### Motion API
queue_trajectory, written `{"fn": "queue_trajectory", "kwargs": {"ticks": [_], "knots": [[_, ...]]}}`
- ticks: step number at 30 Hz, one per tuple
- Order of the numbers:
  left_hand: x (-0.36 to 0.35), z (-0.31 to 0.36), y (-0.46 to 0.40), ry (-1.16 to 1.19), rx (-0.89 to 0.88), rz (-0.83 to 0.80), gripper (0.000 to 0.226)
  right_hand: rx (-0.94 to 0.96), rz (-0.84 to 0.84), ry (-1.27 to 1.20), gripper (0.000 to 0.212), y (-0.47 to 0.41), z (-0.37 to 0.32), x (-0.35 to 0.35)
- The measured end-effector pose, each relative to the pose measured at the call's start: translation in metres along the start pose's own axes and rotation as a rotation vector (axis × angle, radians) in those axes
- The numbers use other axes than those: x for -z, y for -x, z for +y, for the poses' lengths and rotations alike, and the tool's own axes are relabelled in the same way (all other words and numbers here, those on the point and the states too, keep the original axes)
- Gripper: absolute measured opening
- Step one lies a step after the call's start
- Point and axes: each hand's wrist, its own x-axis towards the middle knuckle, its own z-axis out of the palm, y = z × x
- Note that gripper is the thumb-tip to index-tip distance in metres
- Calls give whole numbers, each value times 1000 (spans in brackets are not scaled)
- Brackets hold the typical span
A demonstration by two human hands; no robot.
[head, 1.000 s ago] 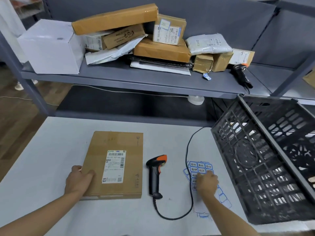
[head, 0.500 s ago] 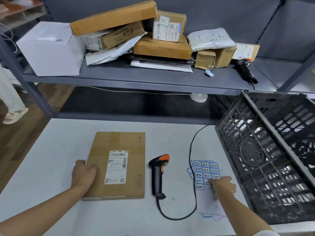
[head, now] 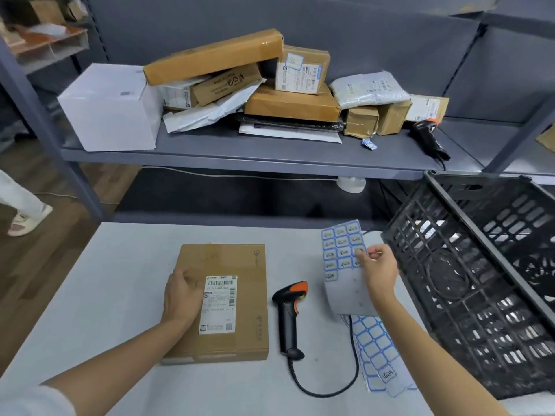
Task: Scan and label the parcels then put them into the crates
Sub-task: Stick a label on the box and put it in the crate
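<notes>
The left hand (head: pixel 183 295) lies flat, fingers relaxed, on the near-left part of the box (head: pixel 222 301), holding it down on the table (head: pixel 120 295). The right hand (head: pixel 379 273) pinches a sticker sheet (head: pixel 345 265) and holds it up off the table, well right of the box. Between them lies the scanner (head: pixel 288 319), pointing away. The box's long axis runs away from the person, so a sticker must travel left across the scanner; the right hand carries it. The crate (head: pixel 480 280) stands tilted just right of that hand.
</notes>
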Motion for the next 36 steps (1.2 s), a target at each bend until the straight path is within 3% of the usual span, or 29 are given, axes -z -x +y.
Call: {"fn": "queue_trajectory", "kwargs": {"ticks": [6,10,14,17,21,26,36], "knots": [[1,25,6,289,49,-158,43,-208,-413,-359,26,55,-61,-55],[9,39,9,649,182,-419,28,-273,-583,-329,27,88,-67,-88],[13,34,8,679,218,-489,28,-244,-586,-220,26,102,-64,-114],[19,21,7,680,181,-475,25,-128,-592,-133,28,112,-66,-127],[24,14,6,769,202,-394,15,352,-426,299,41,126,-57,-134],[26,11,0,810,206,-334,21,651,-562,425,34,157,-43,-144],[26,9,-8,821,209,-323,23,728,-479,410,25,169,-43,-157]]}}
